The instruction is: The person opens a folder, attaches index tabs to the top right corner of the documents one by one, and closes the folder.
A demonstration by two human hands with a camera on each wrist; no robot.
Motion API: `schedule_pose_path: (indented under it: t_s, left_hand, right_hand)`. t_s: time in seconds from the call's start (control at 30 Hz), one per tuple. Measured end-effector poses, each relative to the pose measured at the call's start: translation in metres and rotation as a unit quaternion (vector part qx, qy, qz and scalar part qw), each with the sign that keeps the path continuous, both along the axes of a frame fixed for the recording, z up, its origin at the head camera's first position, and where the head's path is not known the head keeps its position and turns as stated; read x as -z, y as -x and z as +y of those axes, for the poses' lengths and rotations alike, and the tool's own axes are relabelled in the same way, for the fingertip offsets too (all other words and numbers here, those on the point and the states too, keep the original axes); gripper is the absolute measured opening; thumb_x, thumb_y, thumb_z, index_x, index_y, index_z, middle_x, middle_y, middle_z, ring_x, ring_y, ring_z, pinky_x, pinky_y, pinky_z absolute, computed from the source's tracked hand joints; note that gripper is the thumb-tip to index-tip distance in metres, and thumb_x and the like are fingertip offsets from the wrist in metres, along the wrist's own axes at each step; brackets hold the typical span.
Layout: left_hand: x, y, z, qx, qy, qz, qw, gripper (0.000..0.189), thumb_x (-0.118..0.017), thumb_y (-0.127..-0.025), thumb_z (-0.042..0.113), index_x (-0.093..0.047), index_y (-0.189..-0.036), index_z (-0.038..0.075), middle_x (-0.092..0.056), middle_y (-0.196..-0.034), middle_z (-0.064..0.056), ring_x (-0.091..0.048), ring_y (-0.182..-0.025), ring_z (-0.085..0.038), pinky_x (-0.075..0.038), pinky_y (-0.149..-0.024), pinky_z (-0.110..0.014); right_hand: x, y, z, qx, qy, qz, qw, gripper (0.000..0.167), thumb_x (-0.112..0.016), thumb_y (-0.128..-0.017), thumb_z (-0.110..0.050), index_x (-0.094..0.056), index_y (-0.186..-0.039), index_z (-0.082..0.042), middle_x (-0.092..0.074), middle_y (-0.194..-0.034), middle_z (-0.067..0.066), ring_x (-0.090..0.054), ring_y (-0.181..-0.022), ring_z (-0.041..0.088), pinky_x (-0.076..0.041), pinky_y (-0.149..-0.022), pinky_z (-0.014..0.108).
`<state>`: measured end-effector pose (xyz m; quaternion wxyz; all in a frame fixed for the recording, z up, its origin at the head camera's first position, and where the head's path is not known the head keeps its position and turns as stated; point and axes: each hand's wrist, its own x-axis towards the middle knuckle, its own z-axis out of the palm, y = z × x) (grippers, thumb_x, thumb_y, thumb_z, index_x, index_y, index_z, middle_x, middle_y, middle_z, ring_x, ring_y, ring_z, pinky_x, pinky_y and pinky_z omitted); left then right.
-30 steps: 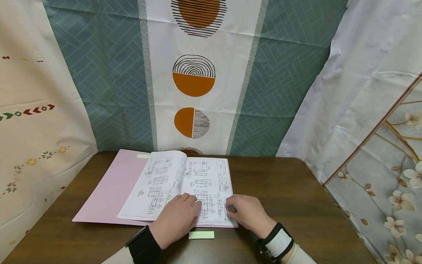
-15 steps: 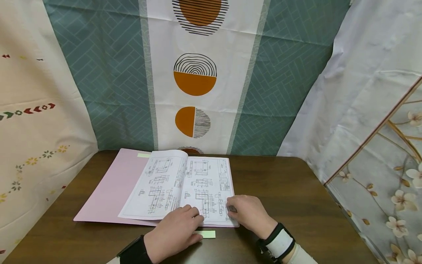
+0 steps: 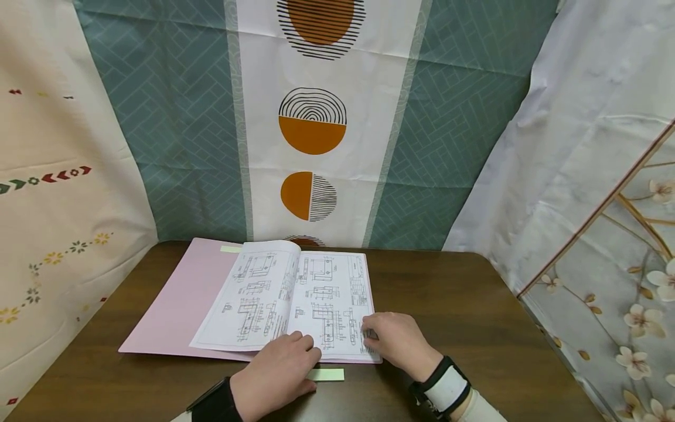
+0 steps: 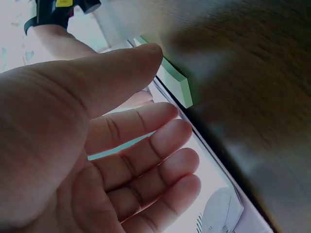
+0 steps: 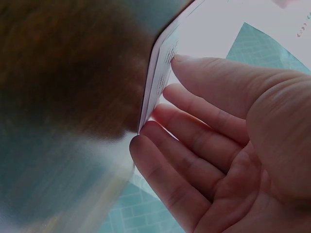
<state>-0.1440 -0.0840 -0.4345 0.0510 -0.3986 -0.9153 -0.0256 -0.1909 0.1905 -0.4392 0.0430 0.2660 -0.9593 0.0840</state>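
A booklet of technical drawings lies spread on the table, its left leaf curving up near the spine. Beneath it extends a pink cover. My left hand is at the lower edge of the pages, fingers loosely bent. Its thumb lies by a small pale green sticky-note pad, partly hidden by it in the left wrist view; whether they touch I cannot tell. At the lower right corner, my right hand touches the page edge, its thumb over the printed side and the other fingers along the edge.
A pale green tab sticks to the cover's upper part. The brown wooden table extends on both sides. Patterned cloths hang behind it and at both sides.
My left hand has moved off the page, down and left, to the booklet's lower edge by the green pad, then shifted slightly left. My right hand keeps its place.
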Motion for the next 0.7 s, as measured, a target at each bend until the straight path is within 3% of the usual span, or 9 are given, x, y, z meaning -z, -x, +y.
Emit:
schedule_pose_path:
  t_s: [0.47,0.7]
  left_hand:
    - [0.0044,0.0005,-0.0001,0.005,-0.004,0.016,0.9998,0.034,-0.096,-0.086,0.04,-0.074,-0.096,0.016,-0.057,-0.084,0.007,-0.047,-0.075,-0.011,-0.044,-0.066,-0.027]
    - [0.0074,0.0027,-0.0009,0.0,-0.024,0.004,0.9997,0.034,-0.098,-0.084,0.038,-0.073,-0.095,0.017,-0.054,-0.083,0.009,-0.046,-0.073,-0.009,-0.042,-0.064,-0.026]
  right_hand:
    - [0.0014,0.0013,-0.0005,0.008,-0.002,-0.008,0.9999,0.013,-0.092,-0.09,-0.016,-0.081,-0.098,-0.015,-0.076,-0.087,-0.002,-0.05,-0.065,0.008,-0.041,-0.056,0.028]
    - [0.0027,0.002,-0.0004,0.009,-0.001,-0.014,0.9999,0.012,-0.091,-0.092,-0.017,-0.082,-0.1,-0.014,-0.076,-0.089,-0.001,-0.05,-0.064,0.008,-0.041,-0.056,0.027]
